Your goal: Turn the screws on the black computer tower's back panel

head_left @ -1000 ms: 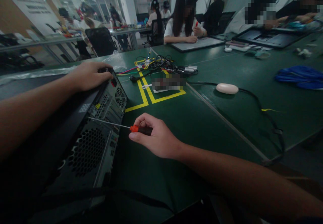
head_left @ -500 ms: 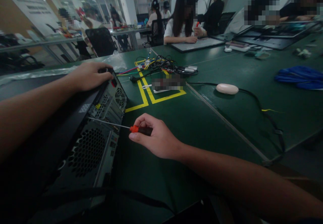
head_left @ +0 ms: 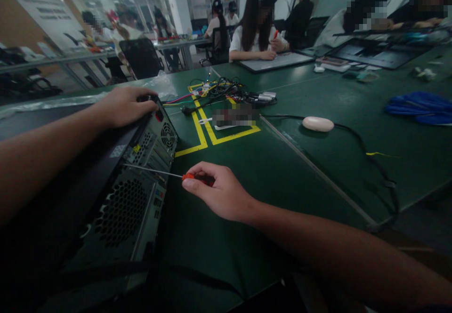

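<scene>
A black desktop computer case [head_left: 146, 150] lies at the left, its metal back panel turned to the right. My left hand [head_left: 125, 107] grips the case's far top edge, with the fingers curled over the corner above a small round fan grille [head_left: 167, 135]. A screwdriver [head_left: 188, 176] with an orange and dark handle is held in my right hand [head_left: 226, 193], thumb and fingers closed about the handle. Its long thin shaft reaches left to the back panel's upper edge, above the large honeycomb vent [head_left: 122, 212]. I cannot make out the screw at the tip.
Tangled cables [head_left: 226, 89] lie beyond the case, near yellow tape [head_left: 233, 138] on the green table [head_left: 289, 195]. To the right are a pale oval item [head_left: 318, 124] on a black cord and a blue bundle [head_left: 420, 108]. Several people sit at tables behind.
My right fingers and thumb have shifted slightly on the screwdriver handle, which looks turned. The tip stays at the same spot. My left hand and the case have not moved.
</scene>
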A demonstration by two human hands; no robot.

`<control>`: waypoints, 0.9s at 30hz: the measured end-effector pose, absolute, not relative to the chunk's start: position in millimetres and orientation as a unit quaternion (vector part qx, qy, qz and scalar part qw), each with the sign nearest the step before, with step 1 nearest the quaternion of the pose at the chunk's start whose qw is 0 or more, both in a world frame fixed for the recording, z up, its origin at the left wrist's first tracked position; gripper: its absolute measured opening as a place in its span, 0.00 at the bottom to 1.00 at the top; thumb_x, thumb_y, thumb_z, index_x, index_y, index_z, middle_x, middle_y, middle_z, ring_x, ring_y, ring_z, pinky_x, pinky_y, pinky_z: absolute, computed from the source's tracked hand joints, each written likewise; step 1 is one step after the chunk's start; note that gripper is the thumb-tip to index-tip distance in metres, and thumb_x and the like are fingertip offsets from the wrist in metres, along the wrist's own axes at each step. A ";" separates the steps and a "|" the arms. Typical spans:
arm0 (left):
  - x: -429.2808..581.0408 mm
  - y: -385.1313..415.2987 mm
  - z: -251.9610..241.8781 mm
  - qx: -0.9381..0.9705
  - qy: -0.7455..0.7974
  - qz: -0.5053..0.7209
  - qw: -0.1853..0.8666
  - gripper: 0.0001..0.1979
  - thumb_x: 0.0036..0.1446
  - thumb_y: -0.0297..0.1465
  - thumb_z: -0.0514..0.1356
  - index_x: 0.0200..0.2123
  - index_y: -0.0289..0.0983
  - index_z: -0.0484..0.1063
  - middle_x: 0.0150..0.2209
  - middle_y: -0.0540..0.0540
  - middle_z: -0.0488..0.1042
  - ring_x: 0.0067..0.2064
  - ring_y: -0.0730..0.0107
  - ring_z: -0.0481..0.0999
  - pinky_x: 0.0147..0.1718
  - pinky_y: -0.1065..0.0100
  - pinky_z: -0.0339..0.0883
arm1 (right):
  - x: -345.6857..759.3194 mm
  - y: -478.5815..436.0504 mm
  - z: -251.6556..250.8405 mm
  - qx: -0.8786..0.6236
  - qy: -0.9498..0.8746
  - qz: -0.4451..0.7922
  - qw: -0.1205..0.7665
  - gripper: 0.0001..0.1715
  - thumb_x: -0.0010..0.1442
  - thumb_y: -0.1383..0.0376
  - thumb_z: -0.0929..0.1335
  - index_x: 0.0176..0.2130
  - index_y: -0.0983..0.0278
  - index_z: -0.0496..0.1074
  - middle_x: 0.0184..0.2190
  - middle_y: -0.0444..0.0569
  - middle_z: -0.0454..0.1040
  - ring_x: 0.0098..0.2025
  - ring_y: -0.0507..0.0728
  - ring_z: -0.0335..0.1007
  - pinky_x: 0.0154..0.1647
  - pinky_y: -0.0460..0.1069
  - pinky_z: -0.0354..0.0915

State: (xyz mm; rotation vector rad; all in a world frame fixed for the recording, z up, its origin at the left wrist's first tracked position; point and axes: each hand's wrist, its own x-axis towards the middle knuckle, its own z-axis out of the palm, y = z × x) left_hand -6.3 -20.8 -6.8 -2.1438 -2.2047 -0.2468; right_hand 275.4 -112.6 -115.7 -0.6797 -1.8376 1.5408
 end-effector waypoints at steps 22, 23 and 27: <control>-6.4 -20.9 -7.2 -0.694 -0.715 -0.079 0.029 0.38 0.55 0.52 0.49 0.60 0.34 0.71 0.59 0.35 0.73 0.59 0.45 0.71 0.61 0.50 0.61 | 277.2 -113.1 -116.6 -0.250 -0.706 0.581 0.319 0.13 0.60 0.59 0.73 0.40 0.61 0.68 0.36 0.43 0.72 0.35 0.52 0.67 0.40 0.50 0.65; -6.1 -21.0 -6.9 -0.694 -0.715 -0.081 0.029 0.38 0.55 0.52 0.49 0.60 0.34 0.71 0.59 0.35 0.73 0.59 0.45 0.71 0.61 0.50 0.61 | 277.3 -113.2 -116.8 -0.249 -0.706 0.580 0.320 0.13 0.60 0.59 0.73 0.40 0.61 0.68 0.36 0.43 0.72 0.35 0.52 0.67 0.40 0.50 0.65; -4.6 -21.1 -6.1 -0.692 -0.717 -0.079 0.031 0.39 0.54 0.52 0.49 0.60 0.34 0.72 0.59 0.36 0.73 0.59 0.44 0.71 0.61 0.48 0.60 | 277.6 -113.5 -117.7 -0.250 -0.704 0.580 0.323 0.14 0.60 0.58 0.73 0.40 0.61 0.68 0.36 0.43 0.72 0.35 0.53 0.67 0.40 0.50 0.66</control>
